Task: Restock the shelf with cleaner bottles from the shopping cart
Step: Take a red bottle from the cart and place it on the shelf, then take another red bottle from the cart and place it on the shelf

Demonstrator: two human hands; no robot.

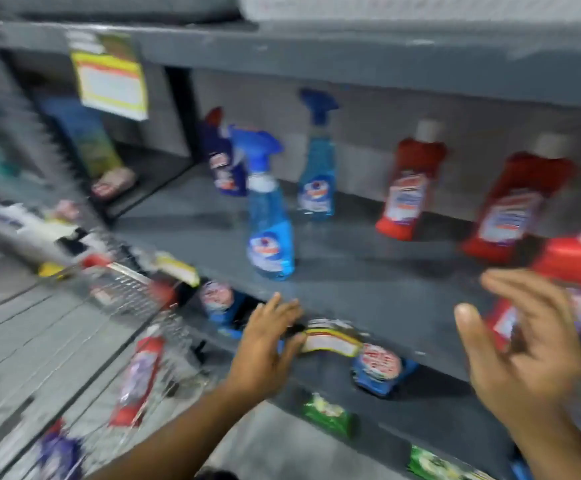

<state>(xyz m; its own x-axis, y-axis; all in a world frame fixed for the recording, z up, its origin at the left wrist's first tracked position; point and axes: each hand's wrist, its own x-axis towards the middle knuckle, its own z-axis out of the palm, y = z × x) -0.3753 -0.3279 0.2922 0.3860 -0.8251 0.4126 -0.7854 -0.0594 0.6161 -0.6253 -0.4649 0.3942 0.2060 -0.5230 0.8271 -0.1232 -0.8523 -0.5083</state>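
The picture is motion-blurred. A grey shelf (351, 268) holds two blue spray bottles, one in front (270, 223) and one behind (316, 174), a dark blue bottle (223, 161) and three red bottles (410, 188), (514, 209), (580, 292). My left hand (265, 344) is open in front of the shelf edge and holds nothing. My right hand (524, 351) is open just left of the nearest red bottle, fingers spread, apart from it. At lower left the wire shopping cart (133, 292) holds a red bottle (138, 379) and a purple bottle (60, 455).
A yellow price tag (112, 81) hangs from the upper shelf edge. The lower shelf carries round blue packs (379, 372) and green packets (327, 414). More goods stand on the shelves at far left. Grey tiled floor lies under the cart.
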